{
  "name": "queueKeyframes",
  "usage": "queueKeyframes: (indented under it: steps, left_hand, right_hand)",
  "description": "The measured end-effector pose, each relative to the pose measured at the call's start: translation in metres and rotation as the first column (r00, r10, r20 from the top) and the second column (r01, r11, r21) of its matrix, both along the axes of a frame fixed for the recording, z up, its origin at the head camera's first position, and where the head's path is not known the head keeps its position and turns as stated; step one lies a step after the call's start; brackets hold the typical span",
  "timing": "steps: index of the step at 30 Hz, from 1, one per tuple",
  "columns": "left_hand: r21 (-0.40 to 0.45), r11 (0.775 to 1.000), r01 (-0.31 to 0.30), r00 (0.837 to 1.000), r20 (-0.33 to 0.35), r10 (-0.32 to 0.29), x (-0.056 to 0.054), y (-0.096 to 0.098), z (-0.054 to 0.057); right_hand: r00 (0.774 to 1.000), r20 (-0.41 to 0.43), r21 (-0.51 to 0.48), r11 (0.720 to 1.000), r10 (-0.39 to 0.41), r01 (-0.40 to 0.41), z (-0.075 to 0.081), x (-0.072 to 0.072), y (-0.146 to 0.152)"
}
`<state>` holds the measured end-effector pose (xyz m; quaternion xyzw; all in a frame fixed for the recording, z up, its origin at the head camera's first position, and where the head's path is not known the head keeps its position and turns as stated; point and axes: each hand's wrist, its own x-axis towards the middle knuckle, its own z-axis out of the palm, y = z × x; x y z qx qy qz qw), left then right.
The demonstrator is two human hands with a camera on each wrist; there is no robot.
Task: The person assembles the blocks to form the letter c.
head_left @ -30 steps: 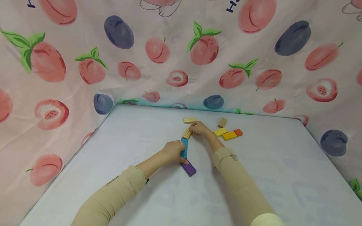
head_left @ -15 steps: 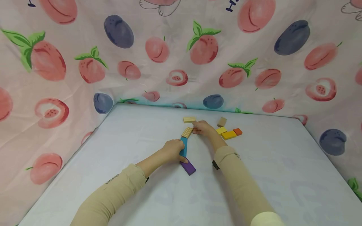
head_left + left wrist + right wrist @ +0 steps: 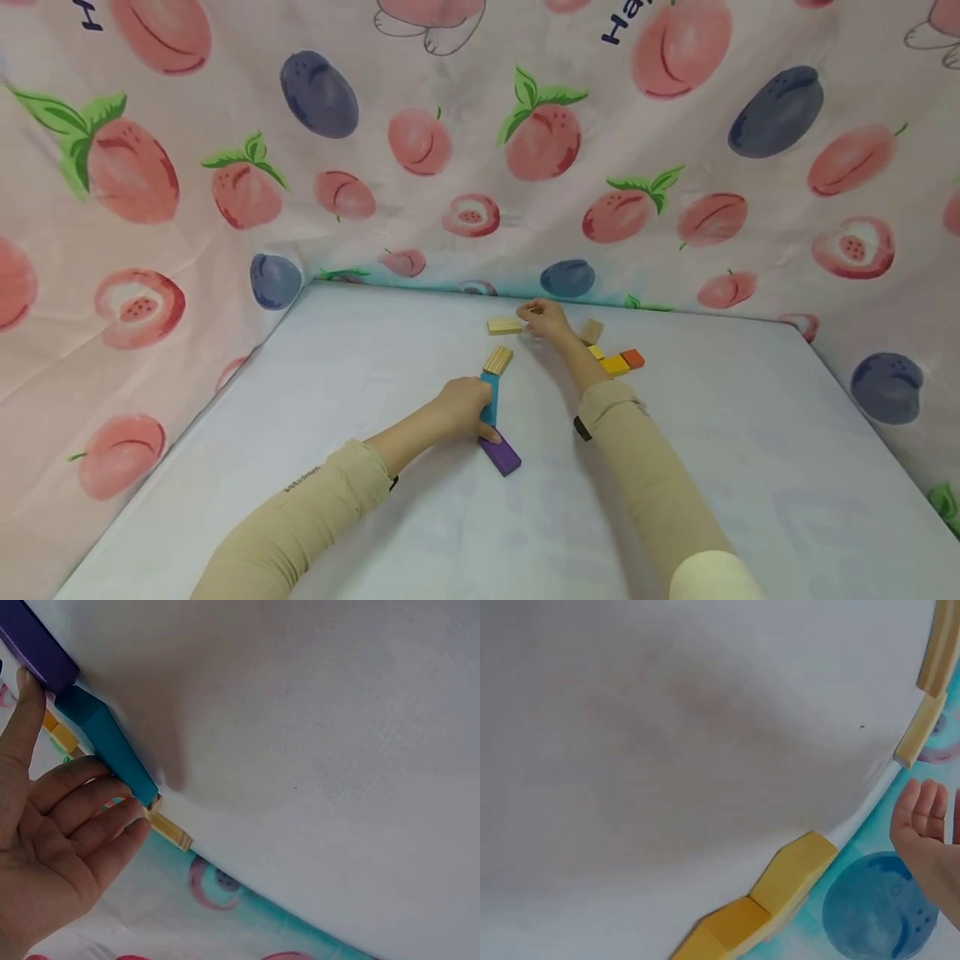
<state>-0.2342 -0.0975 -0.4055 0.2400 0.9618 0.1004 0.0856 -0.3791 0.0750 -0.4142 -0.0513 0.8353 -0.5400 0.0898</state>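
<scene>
My left hand (image 3: 463,406) lies along the left side of a blue wooden block (image 3: 490,400), its relaxed fingers against it. The thumb touches a purple block (image 3: 501,456) that meets the blue block's near end at an angle. In the left wrist view the fingers (image 3: 90,795) rest loosely beside the blue block. A striped natural-wood block (image 3: 498,360) follows at the blue block's far end. Near the back edge, my right hand (image 3: 546,320) is raised beside a pale wooden block (image 3: 504,327). Its fingers are loosely bent and hold nothing visible.
Beyond the right hand lie a light brown block (image 3: 592,332), a yellow block (image 3: 596,352), an orange-yellow block (image 3: 616,365) and an orange-red block (image 3: 633,358). The right forearm partly covers some. A fruit-print cloth (image 3: 480,150) rises behind the white table (image 3: 360,350).
My right hand has left the striped block and moved toward the back edge, just right of the pale block. The left hand stays at the blue and purple blocks.
</scene>
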Motion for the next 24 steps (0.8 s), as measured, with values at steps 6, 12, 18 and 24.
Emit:
queueKeyframes:
  steps: [6,12,18,24]
  left_hand:
    - [0.008,1.000,0.014,1.000,-0.011,-0.013,0.002,0.001,-0.003]
    - [0.011,1.000,0.008,1.000,-0.014,-0.008,0.002,0.000,-0.004]
    - [0.007,1.000,0.005,1.000,-0.019,-0.005,0.002,-0.001,-0.003]
    - [0.007,1.000,-0.005,1.000,-0.023,0.005,0.003,-0.001,0.000]
  right_hand:
    - [0.955,-0.261,0.193,0.977,0.141,-0.092,-0.033,-0.027,0.002]
    - [0.874,-0.411,0.365,0.925,0.261,-0.104,-0.144,-0.134,0.016]
    - [0.870,-0.336,0.492,0.855,0.361,-0.165,-0.149,-0.141,0.011]
    - [0.902,-0.197,0.504,0.829,0.384,-0.242,-0.123,-0.120,0.008]
